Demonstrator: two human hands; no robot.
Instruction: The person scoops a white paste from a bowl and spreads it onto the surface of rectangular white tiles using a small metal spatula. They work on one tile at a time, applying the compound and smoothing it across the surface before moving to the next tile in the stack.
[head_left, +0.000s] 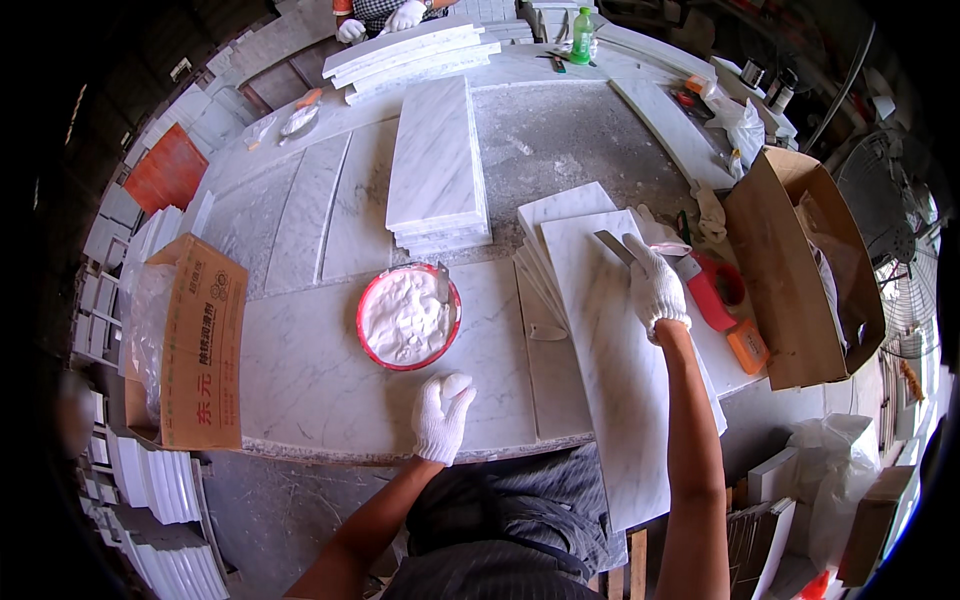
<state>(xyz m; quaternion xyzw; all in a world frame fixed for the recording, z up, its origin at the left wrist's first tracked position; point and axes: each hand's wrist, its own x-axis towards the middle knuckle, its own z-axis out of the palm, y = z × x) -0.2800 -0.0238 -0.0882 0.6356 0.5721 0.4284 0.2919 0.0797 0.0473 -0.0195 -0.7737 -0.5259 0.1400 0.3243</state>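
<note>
My right hand (657, 290), in a white knit glove, is closed round a flat metal scraper (613, 246). Its blade lies over the upper part of a long white marble slab (610, 350) with grey veins. That slab rests slanted on other slabs and juts past the table's front edge. Near the front edge my left hand (441, 415), gloved too, is curled closed; what it holds, if anything, is hidden. Just beyond it stands a red-rimmed bowl (362, 330) of thick white paste (405, 315), with another metal blade (442, 280) at its right rim.
A stack of marble slabs (430, 160) stands behind the bowl. Cardboard boxes flank the table, one left (205, 350), one right (765, 300). A red tape roll (708, 290) and orange block (747, 346) lie right. Across the table, a gloved co-worker's hand (405, 17) touches stacked slabs (410, 55).
</note>
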